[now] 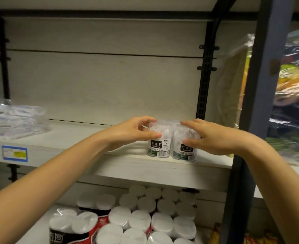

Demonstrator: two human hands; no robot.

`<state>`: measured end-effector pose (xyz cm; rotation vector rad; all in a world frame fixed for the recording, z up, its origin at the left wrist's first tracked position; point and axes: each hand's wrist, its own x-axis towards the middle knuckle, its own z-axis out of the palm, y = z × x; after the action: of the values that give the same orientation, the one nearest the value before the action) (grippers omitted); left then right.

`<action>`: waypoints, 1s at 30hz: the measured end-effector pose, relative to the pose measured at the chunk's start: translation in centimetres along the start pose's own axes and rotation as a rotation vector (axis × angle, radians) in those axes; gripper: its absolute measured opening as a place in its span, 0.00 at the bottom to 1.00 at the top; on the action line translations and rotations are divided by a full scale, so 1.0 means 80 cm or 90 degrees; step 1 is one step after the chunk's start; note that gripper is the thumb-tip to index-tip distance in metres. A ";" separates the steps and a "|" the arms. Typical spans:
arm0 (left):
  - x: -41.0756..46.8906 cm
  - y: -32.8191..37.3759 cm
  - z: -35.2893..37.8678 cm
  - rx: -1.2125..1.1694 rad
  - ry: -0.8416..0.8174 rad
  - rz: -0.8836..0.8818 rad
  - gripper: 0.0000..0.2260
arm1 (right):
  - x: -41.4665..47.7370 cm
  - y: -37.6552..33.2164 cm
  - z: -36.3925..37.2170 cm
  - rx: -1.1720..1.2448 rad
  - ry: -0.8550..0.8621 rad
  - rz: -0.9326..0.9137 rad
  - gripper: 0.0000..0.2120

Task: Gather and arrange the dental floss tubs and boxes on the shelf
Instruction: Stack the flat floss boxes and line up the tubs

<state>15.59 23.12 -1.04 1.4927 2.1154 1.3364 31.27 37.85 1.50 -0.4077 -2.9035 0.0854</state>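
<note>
Two clear dental floss tubs stand touching near the shelf (110,166) front edge, the left hand (132,132) curled around the left tub (160,140) and the right hand (210,138) around the right tub (184,143), so the arranging step seems underway; next, square them and fetch the clear boxes (16,118) at far left.

Pale wood-grain shelf (110,161): two upright dental floss tubs (160,147) touching side by side at right; clear plastic packs (16,118) at left.
</note>
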 end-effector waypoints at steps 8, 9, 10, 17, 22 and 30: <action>-0.053 -0.007 -0.044 -0.233 0.255 0.065 0.05 | -0.037 -0.046 0.020 0.111 0.445 -0.148 0.11; -0.062 -0.013 -0.050 -0.282 0.252 0.049 0.06 | -0.039 -0.056 0.026 0.203 0.422 -0.162 0.09; -0.070 -0.021 -0.058 -0.320 0.245 0.032 0.06 | -0.037 -0.068 0.034 0.278 0.388 -0.170 0.08; -0.049 -0.076 -0.124 -0.295 0.198 -0.065 0.05 | 0.045 -0.152 0.070 0.308 0.231 -0.115 0.08; 0.041 -0.092 -0.179 -0.066 0.061 -0.066 0.09 | 0.197 -0.180 0.051 0.126 0.248 0.044 0.13; 0.115 -0.151 -0.185 0.149 -0.063 -0.177 0.14 | 0.290 -0.178 0.074 -0.014 -0.009 0.264 0.25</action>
<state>-5.56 22.02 0.64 1.2519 2.3720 0.9281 4.40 30.51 1.54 -1.0089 -2.7867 0.1182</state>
